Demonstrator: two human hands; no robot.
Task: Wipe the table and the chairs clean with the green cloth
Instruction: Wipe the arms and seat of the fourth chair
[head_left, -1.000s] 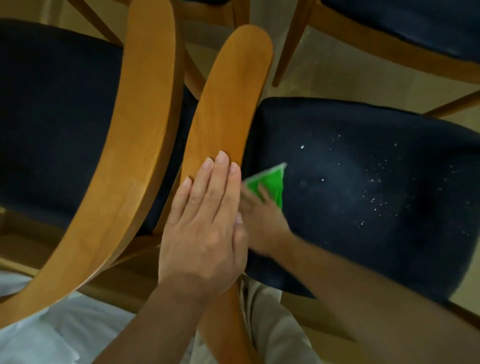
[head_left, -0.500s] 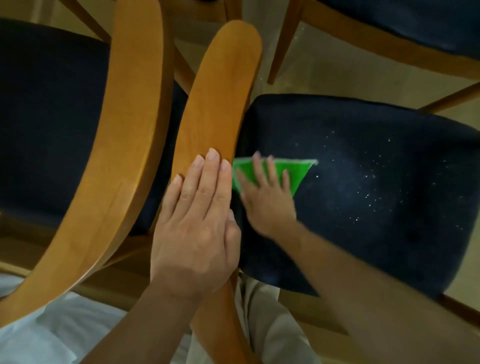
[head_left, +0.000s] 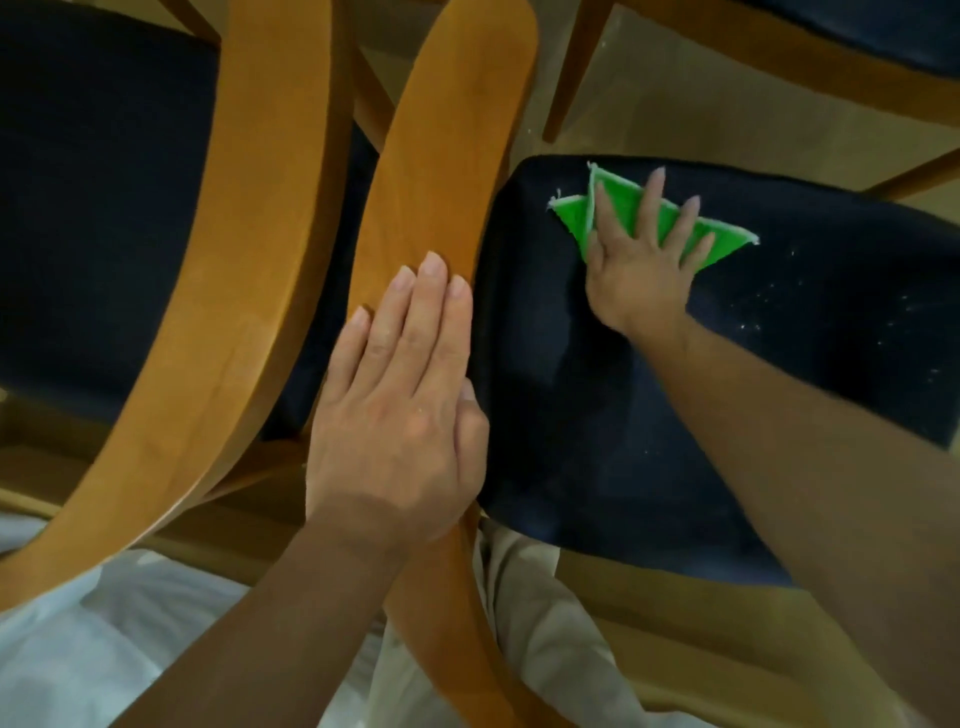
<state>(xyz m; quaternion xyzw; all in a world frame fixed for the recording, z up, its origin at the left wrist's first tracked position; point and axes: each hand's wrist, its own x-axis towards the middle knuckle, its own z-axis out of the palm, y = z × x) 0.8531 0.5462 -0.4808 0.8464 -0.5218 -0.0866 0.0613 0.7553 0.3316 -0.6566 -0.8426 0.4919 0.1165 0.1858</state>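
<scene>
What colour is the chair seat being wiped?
Dark navy seat, almost black, flecked with pale crumbs on the right; head view.

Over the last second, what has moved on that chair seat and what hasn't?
The right hand slid the green cloth away from the person, from mid-seat to the far edge of the dark seat, fingers now spread flat on it. The left hand stayed flat on the wooden backrest. White specks remain on the right.

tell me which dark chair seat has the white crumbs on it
The seat under the right hand and green cloth; white specks dot its right side. The seat to the left shows none.
</scene>
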